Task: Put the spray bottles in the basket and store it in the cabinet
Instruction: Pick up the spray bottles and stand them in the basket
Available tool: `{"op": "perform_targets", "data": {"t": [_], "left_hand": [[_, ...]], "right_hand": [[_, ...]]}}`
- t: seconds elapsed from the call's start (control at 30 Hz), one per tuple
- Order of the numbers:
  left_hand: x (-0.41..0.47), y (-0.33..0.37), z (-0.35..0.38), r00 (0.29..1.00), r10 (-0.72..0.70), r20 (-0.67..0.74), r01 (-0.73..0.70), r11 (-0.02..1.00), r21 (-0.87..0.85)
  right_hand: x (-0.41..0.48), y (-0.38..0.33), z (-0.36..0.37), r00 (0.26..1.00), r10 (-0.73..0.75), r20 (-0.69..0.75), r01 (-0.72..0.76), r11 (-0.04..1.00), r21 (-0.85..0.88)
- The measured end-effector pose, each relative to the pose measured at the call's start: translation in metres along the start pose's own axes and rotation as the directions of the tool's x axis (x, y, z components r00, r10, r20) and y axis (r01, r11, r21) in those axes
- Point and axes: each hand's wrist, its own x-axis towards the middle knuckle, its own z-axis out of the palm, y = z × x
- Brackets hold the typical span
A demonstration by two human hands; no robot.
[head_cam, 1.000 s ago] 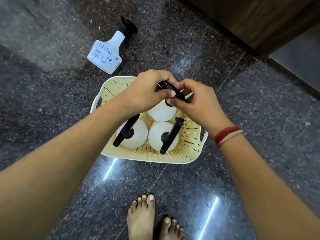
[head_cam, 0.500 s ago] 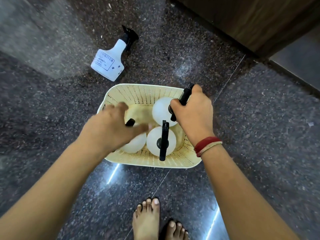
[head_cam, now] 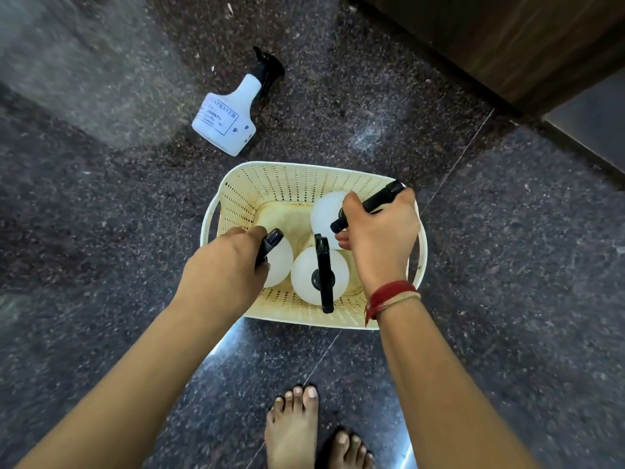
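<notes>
A cream perforated basket (head_cam: 287, 179) sits on the dark floor and holds three white spray bottles standing upright with black trigger heads. My left hand (head_cam: 225, 269) grips the black head of the near-left bottle (head_cam: 282, 262). My right hand (head_cam: 380, 238) is closed around the black head of the far-right bottle (head_cam: 326, 211). The middle bottle (head_cam: 319, 275) stands free between my hands. A further white spray bottle (head_cam: 230, 118) with a label lies on its side on the floor beyond the basket, to the left.
A brown wooden cabinet (head_cam: 507, 38) stands at the upper right, its base meeting the floor. Bare feet (head_cam: 294, 431) are on the polished granite floor just in front of the basket.
Both hands were together on the far bottle's head. The left hand has since dropped onto the near-left bottle's head, while the right hand keeps the far-right bottle.
</notes>
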Motion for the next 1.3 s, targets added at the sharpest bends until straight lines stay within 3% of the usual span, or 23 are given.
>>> {"op": "perform_targets", "data": {"t": [0.27, 0.37, 0.43, 0.5, 0.6, 0.7, 0.8, 0.93, 1.07, 1.17, 1.3], "left_hand": [[0.002, -0.004, 0.012, 0.997, -0.071, 0.012, 0.072, 0.975, -0.209], [0.002, -0.007, 0.009, 0.995, -0.088, 0.050, 0.097, 0.972, -0.215], [0.002, -0.008, 0.007, 0.991, -0.091, 0.102, 0.109, 0.977, -0.184], [0.004, -0.012, 0.001, 0.985, -0.091, 0.150, 0.115, 0.980, -0.161], [0.004, -0.011, -0.005, 0.966, -0.112, 0.232, 0.132, 0.989, -0.072], [0.010, -0.015, -0.030, 0.973, -0.167, 0.158, 0.178, 0.982, -0.057], [0.039, -0.024, -0.051, 0.988, -0.137, -0.070, 0.135, 0.990, -0.030], [0.091, -0.043, -0.064, 0.951, -0.157, -0.267, 0.143, 0.987, -0.073], [0.137, -0.063, -0.046, 0.942, -0.324, -0.091, 0.298, 0.928, -0.223], [0.159, -0.079, -0.024, 0.867, -0.496, 0.035, 0.466, 0.786, -0.406], [0.188, -0.099, -0.002, 0.808, -0.575, 0.126, 0.526, 0.609, -0.594]], "right_hand": [[0.009, -0.002, 0.006, 0.996, 0.078, 0.039, -0.077, 0.997, -0.029], [0.005, -0.001, -0.005, 0.991, 0.122, 0.047, -0.113, 0.979, -0.171], [-0.002, -0.005, -0.018, 0.999, 0.034, -0.006, -0.034, 0.935, -0.354], [-0.009, -0.023, -0.024, 0.983, -0.175, -0.047, 0.135, 0.880, -0.456], [-0.014, -0.050, -0.017, 0.911, -0.410, 0.038, 0.390, 0.830, -0.399], [0.000, -0.080, 0.022, 0.870, -0.451, 0.201, 0.492, 0.822, -0.286], [0.033, -0.090, 0.074, 0.896, -0.251, 0.366, 0.348, 0.910, -0.226], [0.078, -0.083, 0.139, 0.903, -0.052, 0.426, 0.181, 0.947, -0.267], [0.093, -0.065, 0.179, 0.861, 0.046, 0.506, 0.105, 0.958, -0.266], [0.092, -0.050, 0.198, 0.841, 0.162, 0.517, -0.071, 0.979, -0.192], [0.098, -0.043, 0.211, 0.733, 0.293, 0.615, -0.263, 0.954, -0.142]]}}
